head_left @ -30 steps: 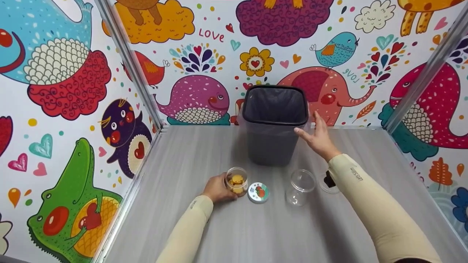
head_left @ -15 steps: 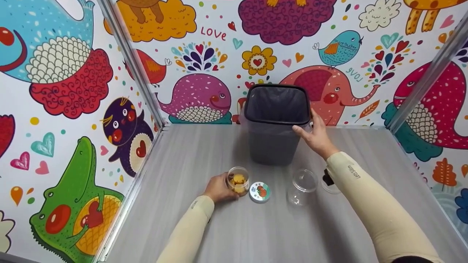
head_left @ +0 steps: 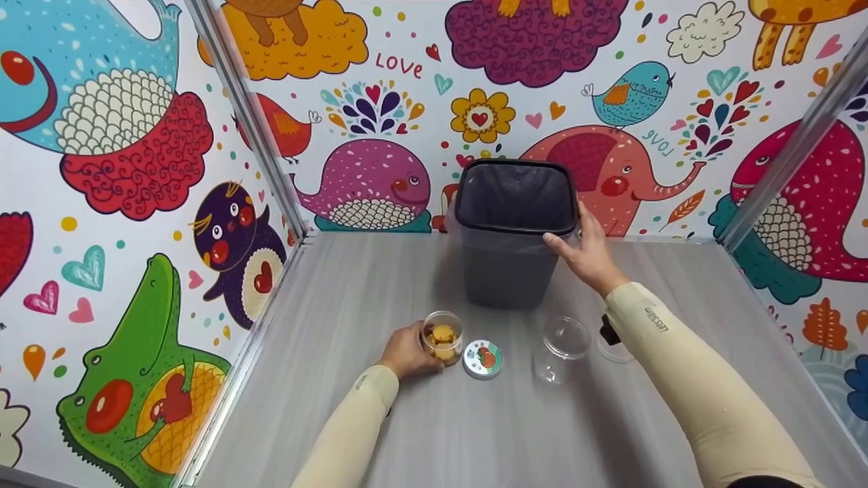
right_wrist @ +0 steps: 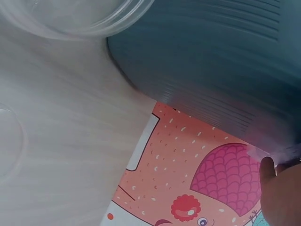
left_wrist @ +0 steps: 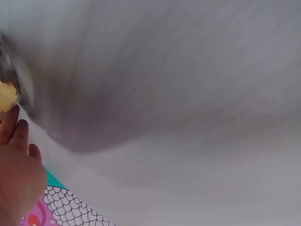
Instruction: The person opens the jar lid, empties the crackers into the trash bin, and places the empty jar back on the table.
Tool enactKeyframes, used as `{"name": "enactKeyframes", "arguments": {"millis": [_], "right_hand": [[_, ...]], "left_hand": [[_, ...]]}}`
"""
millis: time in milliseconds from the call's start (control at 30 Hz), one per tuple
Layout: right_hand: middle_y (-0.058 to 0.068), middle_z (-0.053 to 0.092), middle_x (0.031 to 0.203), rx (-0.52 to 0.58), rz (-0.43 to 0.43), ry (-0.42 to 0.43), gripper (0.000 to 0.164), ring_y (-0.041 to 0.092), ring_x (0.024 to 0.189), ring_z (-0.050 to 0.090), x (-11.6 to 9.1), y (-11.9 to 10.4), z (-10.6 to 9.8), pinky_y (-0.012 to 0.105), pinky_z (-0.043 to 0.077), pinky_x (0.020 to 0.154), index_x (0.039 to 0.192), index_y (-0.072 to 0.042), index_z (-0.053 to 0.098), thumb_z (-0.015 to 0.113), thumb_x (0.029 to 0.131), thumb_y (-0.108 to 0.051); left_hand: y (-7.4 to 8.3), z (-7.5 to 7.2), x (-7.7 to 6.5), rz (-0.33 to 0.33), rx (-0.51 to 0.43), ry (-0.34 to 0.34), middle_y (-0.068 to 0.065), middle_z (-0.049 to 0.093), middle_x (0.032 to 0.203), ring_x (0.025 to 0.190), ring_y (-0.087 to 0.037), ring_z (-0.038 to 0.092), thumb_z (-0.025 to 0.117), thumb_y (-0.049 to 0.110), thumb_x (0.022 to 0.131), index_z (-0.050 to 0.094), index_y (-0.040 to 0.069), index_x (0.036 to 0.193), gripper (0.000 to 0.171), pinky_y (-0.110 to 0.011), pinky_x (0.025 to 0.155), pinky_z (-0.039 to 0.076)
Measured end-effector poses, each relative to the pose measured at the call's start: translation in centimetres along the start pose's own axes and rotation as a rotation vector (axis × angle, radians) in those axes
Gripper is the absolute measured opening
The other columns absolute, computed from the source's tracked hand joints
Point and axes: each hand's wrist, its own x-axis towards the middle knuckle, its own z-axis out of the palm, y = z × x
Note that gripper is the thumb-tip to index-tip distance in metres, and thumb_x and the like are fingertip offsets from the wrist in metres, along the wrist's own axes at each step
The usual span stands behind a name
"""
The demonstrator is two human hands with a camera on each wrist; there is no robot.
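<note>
My left hand point(head_left: 410, 351) holds a small clear jar point(head_left: 444, 318) from its left side. Yellow-brown cookie-like pieces point(head_left: 444, 333) lie inside the jar, which has no lid on. In the left wrist view, only part of the jar shows beside the fingers point(left_wrist: 19, 134). A round printed lid point(head_left: 483, 359) lies just right of the jar. My right hand point(head_left: 591, 254) holds the near right corner of a grey trash can point(head_left: 505, 274), thumb on the front below the black rim and fingers along the right side. The can stands upright with a liner bag inside.
An open, clear jar point(head_left: 563, 352) stands right of the printed lid, in front of the can. Beyond it, a clear disc point(head_left: 617, 351) with a black part lies half hidden by the right sleeve. Cartoon-printed walls point(head_left: 366, 183) enclose the grey table point(head_left: 339, 285).
My right hand has closed in slightly on the can's corner. The left hand and its jar stay in place; the whole view has shifted slightly.
</note>
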Motion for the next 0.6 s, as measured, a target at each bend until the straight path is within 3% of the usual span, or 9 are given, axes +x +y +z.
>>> {"name": "enactKeyframes", "arguments": {"millis": [600], "right_hand": [[0.027,0.015,0.159,-0.046,-0.014,0.002,0.099,0.041,0.146,0.012,0.07,-0.28,0.25,0.056,0.012,0.116,0.158,0.000,0.008,0.066,0.093,-0.046]], "left_hand": [[-0.24,0.24,-0.10,0.038,-0.033,0.024,-0.006,0.071,0.107,0.102,-0.023,0.065,0.098,0.023,0.051,0.066,0.002,0.118,0.078,-0.040,0.094,0.049]]}}
